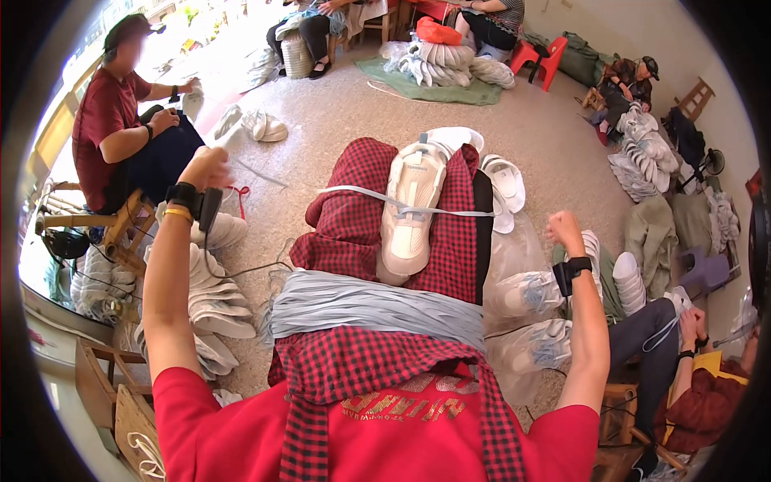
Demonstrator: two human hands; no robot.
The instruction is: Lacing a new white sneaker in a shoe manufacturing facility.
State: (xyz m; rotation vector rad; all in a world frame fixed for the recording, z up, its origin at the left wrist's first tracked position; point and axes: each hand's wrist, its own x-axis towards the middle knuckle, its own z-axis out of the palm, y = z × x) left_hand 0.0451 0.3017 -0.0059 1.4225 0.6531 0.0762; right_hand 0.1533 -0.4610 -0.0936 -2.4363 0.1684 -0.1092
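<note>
A cream-white sneaker [414,217] lies along my lap on red-and-black checked cloth [353,173], its toe toward me. A pale grey shoelace [353,191] runs through its eyelets and stretches out to both sides. Left of the sneaker, my left hand [206,167] is raised and closed, with a thin stretch of lace leading toward it. My right hand [565,228] is closed in a fist at the right, in line with the other lace end, which fades against clear plastic. A thick band of grey-blue laces [377,309] lies across my lap.
Stacked white shoes [213,297] stand at my left, and bagged shoes [526,297] at my right. White soles [504,189] lie beyond my knees. A person in dark red [112,136] sits at left; others sit around. Far off, a shoe pile [438,64] rests on green cloth.
</note>
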